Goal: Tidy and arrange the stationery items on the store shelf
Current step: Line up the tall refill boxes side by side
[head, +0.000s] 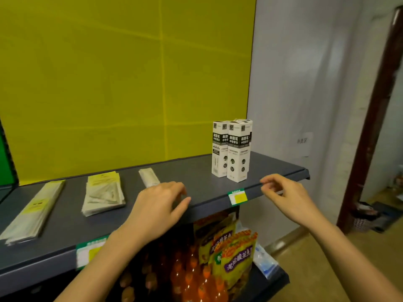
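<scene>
On the grey shelf point(196, 182), white refill boxes point(232, 150) stand upright in a tight cluster at the right end. A small clear pack point(148, 176) lies in the middle, its near end hidden by my left hand point(159, 205). Further left lie a stack of clear packs with yellow labels point(103, 192) and a long stack of packs point(32, 212). My left hand hovers over the shelf's front, fingers loosely curled, holding nothing. My right hand point(285, 196) floats at the front edge, right of the boxes, fingers apart and empty.
A yellow panel point(130, 83) backs the shelf. Price tags point(237, 196) clip onto the front edge. Below hang snack bags point(235, 256) and stand orange drink bottles point(192, 277). A grey wall point(305, 83) and a dark door frame point(370, 127) are to the right.
</scene>
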### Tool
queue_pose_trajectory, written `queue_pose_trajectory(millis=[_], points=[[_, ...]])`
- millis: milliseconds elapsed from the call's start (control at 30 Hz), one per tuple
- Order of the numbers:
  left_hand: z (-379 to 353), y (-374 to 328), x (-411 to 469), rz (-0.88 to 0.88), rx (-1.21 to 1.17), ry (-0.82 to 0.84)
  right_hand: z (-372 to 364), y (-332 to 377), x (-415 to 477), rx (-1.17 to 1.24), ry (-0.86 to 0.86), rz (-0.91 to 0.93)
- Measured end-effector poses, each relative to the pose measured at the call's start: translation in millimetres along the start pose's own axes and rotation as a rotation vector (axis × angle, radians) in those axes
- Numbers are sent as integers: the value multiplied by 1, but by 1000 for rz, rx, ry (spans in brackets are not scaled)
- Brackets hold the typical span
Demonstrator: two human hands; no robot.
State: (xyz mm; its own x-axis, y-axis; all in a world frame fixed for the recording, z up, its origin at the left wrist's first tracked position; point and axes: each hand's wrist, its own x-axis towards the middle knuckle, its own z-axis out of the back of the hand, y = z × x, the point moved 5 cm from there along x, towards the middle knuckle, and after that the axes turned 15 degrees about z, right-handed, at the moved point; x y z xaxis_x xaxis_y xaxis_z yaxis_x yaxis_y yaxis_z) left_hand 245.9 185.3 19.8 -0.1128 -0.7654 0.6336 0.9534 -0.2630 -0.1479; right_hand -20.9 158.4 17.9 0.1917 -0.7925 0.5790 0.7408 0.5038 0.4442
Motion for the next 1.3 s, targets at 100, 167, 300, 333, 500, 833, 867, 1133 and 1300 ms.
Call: queue_pose_trajectory(millis=[100, 167, 300, 333, 500, 833, 867, 1133, 1300], points=[[-25, -17, 44, 15, -8, 33, 2, -26, 40, 27, 14, -18], [-43, -27, 72, 35, 26, 82, -1, -41, 67, 50, 36, -16], [-70, -40, 121, 111, 85, 137, -20, -66, 111, 216, 56, -30], [-76, -41, 131, 135, 84, 153, -26, -70, 120, 264, 54, -32], [-113, -40, 164, 312, -134, 324, -52, -83, 144, 509, -12, -16], [-149, -39, 183, 662, -717, 503, -62, -92, 158, 629, 116, 154], [-151, -40, 184, 675, -751, 503, -56, -98, 158, 637, 115, 152], [-164, -43, 188, 765, -826, 406, -1, -174, 194, 776, -23, 91], [-170, -42, 190, 765, -788, 346, -31, -198, 212, 771, 213, 96]])
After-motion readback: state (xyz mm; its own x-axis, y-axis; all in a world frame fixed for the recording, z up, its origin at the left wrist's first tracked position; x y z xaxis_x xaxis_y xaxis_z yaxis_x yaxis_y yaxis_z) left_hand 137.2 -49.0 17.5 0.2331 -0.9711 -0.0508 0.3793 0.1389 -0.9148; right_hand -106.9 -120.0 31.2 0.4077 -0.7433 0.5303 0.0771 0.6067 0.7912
